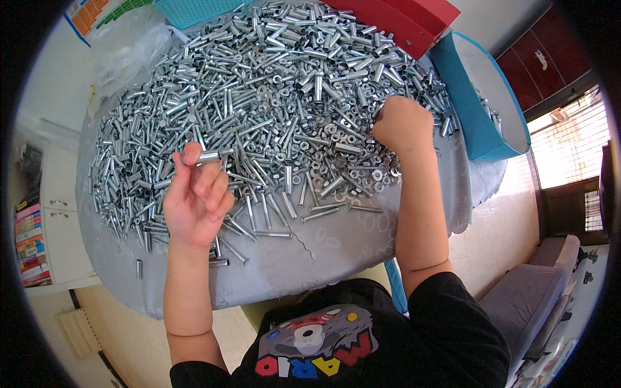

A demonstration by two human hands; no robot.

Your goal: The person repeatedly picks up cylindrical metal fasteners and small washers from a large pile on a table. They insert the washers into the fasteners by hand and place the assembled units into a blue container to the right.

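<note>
My left hand [198,186] is raised over the near left part of a large heap of metal hardware, palm up. Between its thumb and fingers lies a shiny metal sleeve [209,156], held roughly level. My right hand [403,123] reaches into the right side of the heap, back of the hand up, beside metal nuts and washers [331,129]. Its fingertips are hidden, so I cannot tell whether they grip anything. Countersunk bolts [320,215] and loose sleeves [288,179] lie along the heap's near edge.
The heap sits on a table with a grey patterned cloth [339,252]. Beyond it are a light blue basket [187,12], a clear plastic bag [127,46] and a red box [412,24]. At the right stands a blue bin [468,104] with metal parts inside.
</note>
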